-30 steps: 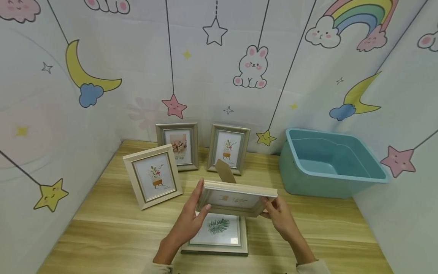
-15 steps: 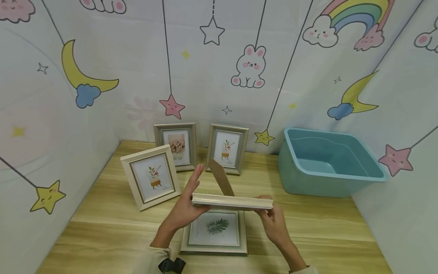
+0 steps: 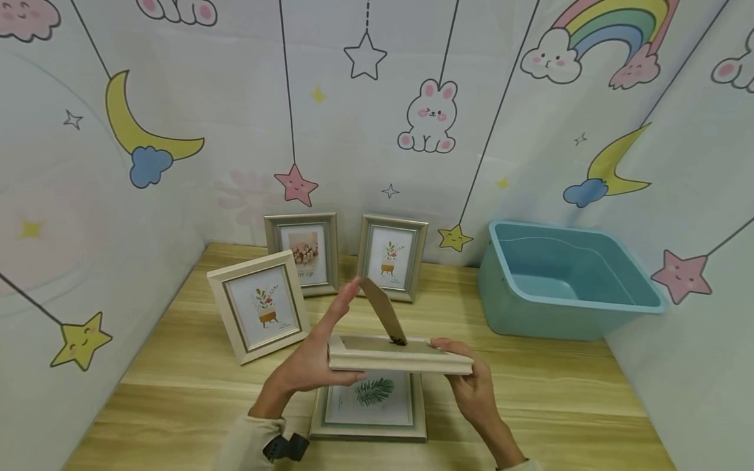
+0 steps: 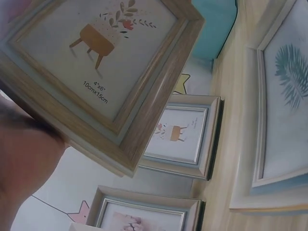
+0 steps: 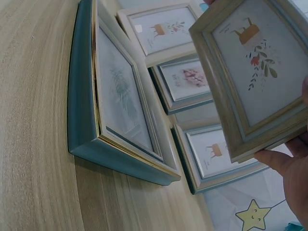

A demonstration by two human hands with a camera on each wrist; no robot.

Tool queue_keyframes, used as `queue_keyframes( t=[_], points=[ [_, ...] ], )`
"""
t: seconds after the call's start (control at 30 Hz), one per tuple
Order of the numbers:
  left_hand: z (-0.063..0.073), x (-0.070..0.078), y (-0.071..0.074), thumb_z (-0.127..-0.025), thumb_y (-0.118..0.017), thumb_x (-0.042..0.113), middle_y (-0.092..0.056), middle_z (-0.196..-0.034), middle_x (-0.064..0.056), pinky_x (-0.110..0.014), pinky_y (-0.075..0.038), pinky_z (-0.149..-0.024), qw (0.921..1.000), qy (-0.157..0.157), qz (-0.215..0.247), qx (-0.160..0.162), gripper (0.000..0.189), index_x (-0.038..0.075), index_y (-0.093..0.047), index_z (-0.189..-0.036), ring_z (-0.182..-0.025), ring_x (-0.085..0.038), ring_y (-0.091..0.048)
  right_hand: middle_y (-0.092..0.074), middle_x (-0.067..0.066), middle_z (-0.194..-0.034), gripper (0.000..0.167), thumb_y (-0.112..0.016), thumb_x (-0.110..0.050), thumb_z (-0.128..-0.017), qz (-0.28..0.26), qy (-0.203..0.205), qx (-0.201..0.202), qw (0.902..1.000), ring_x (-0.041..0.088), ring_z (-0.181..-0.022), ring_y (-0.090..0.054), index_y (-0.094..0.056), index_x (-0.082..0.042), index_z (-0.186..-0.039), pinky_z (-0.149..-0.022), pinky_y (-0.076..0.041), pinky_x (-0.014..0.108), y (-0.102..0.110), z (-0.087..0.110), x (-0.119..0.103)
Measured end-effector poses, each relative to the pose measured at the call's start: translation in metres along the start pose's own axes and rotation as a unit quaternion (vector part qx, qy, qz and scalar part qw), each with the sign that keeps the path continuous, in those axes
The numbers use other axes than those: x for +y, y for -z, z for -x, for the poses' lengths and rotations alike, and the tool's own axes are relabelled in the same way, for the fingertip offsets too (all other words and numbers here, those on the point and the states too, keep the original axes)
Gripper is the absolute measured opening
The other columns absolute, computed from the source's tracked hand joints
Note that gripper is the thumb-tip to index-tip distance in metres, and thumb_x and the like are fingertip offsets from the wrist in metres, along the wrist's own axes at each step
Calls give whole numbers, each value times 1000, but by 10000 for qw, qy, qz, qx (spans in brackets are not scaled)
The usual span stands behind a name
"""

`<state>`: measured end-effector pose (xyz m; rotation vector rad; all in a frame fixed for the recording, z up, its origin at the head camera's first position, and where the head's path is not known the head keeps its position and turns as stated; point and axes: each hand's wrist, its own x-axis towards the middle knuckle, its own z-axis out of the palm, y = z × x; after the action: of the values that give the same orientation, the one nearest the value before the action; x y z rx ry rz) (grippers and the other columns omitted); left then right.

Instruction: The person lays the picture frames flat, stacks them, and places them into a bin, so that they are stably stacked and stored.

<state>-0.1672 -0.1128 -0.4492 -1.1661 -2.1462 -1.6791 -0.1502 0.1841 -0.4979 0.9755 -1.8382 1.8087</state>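
Both hands hold a picture frame (image 3: 400, 362) level above the table, its back turned up and its brown easel leg (image 3: 381, 304) swung out. My left hand (image 3: 306, 360) takes the left end, thumb underneath and fingers pointing up past it. The right hand (image 3: 474, 379) grips the right end, fingers over the back edge. From below, the right wrist view shows the held frame's glazed face (image 5: 262, 62) with a potted-plant print. Under it, a larger frame with a green leaf print (image 3: 368, 433) lies face up on the table.
A cream frame (image 3: 238, 327) stands at the left. Behind, two champagne-coloured frames (image 3: 331, 252) (image 3: 421, 255) stand near the patterned wall cloth (image 3: 235, 98). A blue-green plastic tub (image 3: 530, 314) sits at the back right of the wooden table (image 3: 559, 405).
The held frame has tipped from showing its front to lying flat with its back upward, and its easel leg stands out further. The left hand's fingers have straightened upward.
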Motion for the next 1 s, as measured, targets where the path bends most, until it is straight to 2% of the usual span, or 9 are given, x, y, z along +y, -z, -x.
queue_keyframes(
  t=[0.13,0.23,0.3,0.47,0.53,0.6,0.73,0.83,1.0],
  points=[
    [-1,3,0,-66,-91,7,-6,-168,-17,-42,-17,-125,9998,-177,17,-69,132,1,4,-158,-156,-27,-13,-67,10,-128,23,-59,13,-90,-28,332,9,9994,19,-126,-60,-58,13,-113,-107,-47,26,3,-2,2],
    [-1,6,0,-67,-90,8,-9,-168,-17,-38,-17,-125,9999,-100,16,-54,130,2,3,-159,-156,-26,-15,-67,14,-128,22,-61,8,-91,27,659,-8,9978,21,-125,-61,-59,13,-112,-107,-48,28,5,-5,4],
    [0,8,0,-67,-90,8,-11,-168,-15,-41,-19,-125,10000,63,-30,-21,128,4,-2,-159,-155,-24,-17,-67,16,-128,22,-61,4,-92,57,829,-45,9965,22,-125,-61,-59,13,-111,-107,-48,29,7,-7,6],
    [4,12,-2,-69,-87,6,-19,-167,-8,-61,-28,-117,9985,469,-218,166,116,10,-15,-160,-154,-16,-19,-67,18,-127,20,-63,5,-92,122,1062,-64,9942,23,-125,-62,-59,15,-109,-108,-48,29,13,-9,10],
    [8,12,-4,-70,-85,2,-26,-165,-6,-59,-32,-116,9978,468,-308,365,111,10,-20,-160,-152,-12,-23,-67,17,-127,20,-62,8,-91,185,1068,-26,9941,23,-125,-62,-59,16,-109,-108,-47,29,16,-8,10],
    [12,10,-5,-71,-82,-7,-36,-161,-5,-49,-39,-116,9971,298,-305,636,103,6,-28,-157,-149,-9,-30,-67,17,-128,19,-62,10,-91,236,1053,26,9942,22,-126,-61,-59,16,-109,-109,-47,29,18,-8,9],
    [20,3,-10,-69,-74,-24,-56,-144,-5,-28,-47,-109,9919,-322,-14,1226,84,-5,-45,-145,-135,-5,-50,-67,16,-128,19,-62,11,-90,246,1061,98,9940,23,-125,-62,-59,17,-109,-110,-46,30,21,-10,8],
    [25,-3,-14,-68,-69,-30,-65,-134,-5,-24,-50,-103,9854,-738,166,1522,69,-8,-59,-132,-128,-8,-58,-67,17,-127,19,-63,11,-90,247,1104,118,9935,23,-125,-62,-59,16,-108,-110,-46,31,22,-11,8],
    [30,-8,-20,-67,-66,-31,-71,-121,-13,-22,-50,-102,9791,-945,-6,1802,58,-5,-69,-120,-123,-14,-62,-67,19,-126,19,-63,12,-89,339,1159,139,9926,23,-124,-63,-60,16,-108,-109,-47,30,22,-11,8]
  ],
)
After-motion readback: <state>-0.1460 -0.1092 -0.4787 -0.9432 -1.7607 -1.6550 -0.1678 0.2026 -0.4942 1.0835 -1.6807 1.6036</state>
